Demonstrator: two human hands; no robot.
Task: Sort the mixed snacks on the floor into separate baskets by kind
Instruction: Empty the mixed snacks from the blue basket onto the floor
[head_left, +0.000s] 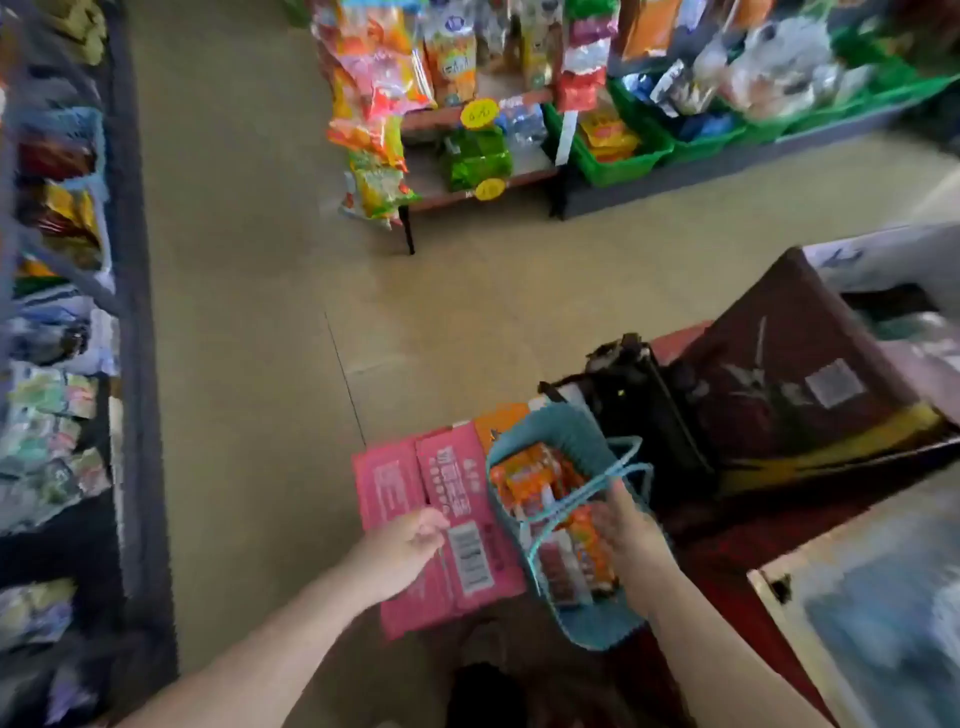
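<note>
A teal woven basket (558, 434) with thin teal handles is filled with several orange snack packets (524, 480). My right hand (626, 525) grips the basket where the handles meet its right rim, with the fingers lying over the packets. To the left of the basket, my left hand (410, 543) hovers over a flat pink carton (441, 467). Its fingers are curled into a loose fist and hold nothing that I can see. The picture is blurred, so the details of the packets are unclear.
A black bag (639, 400) and a dark red carton (789, 364) sit behind the basket on the right. Shelves of snacks line the left edge (57, 218). A low rack (467, 156) and green crates (623, 156) stand at the back. Bare tan floor (249, 312) lies between them.
</note>
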